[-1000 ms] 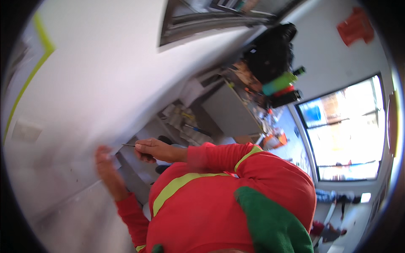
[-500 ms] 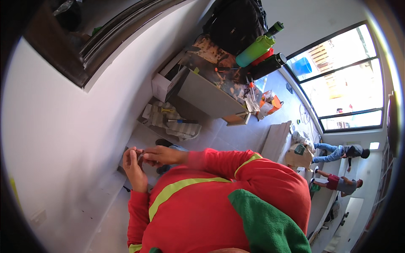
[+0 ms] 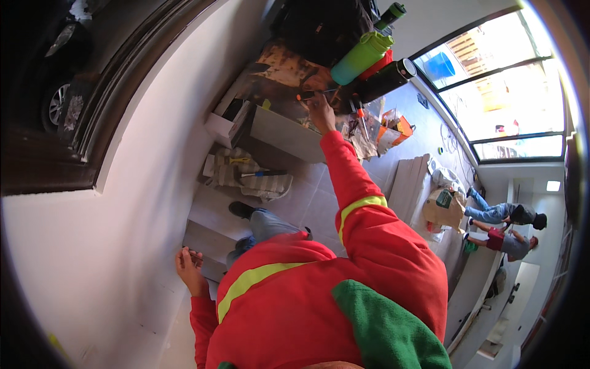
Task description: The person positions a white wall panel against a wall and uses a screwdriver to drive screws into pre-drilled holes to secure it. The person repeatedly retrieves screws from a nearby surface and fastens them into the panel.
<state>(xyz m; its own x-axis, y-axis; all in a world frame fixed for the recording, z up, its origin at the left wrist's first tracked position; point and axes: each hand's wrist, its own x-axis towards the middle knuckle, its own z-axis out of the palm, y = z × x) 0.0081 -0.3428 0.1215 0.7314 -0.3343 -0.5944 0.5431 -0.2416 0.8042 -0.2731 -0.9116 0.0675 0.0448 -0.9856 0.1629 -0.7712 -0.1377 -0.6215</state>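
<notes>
My right hand (image 3: 321, 112) reaches onto the cluttered worktop (image 3: 270, 80), its fingers closed on an orange-and-black handled tool (image 3: 304, 96). Beside it stand a green-and-teal bottle (image 3: 359, 60) and a black bottle (image 3: 384, 85). An orange-handled tool (image 3: 362, 123) lies just to the right. Low at the left, my left hand (image 3: 189, 263) is by the white wall (image 3: 132, 246), fingers curled around a small item too hidden to make out.
A black bag (image 3: 316, 27) is behind the bottles. Striped cloth with tools (image 3: 246, 175) lies on the tiled floor (image 3: 313, 190), near stacked boards (image 3: 402, 190) and a paper bag (image 3: 445, 212). Two people (image 3: 510, 215) (image 3: 516, 246) are far right, below a bright window (image 3: 485, 92).
My hands, together half a second ago, have separated: the right has stretched up to the worktop and taken hold of a tool, the left has dropped slightly. The view has shifted.
</notes>
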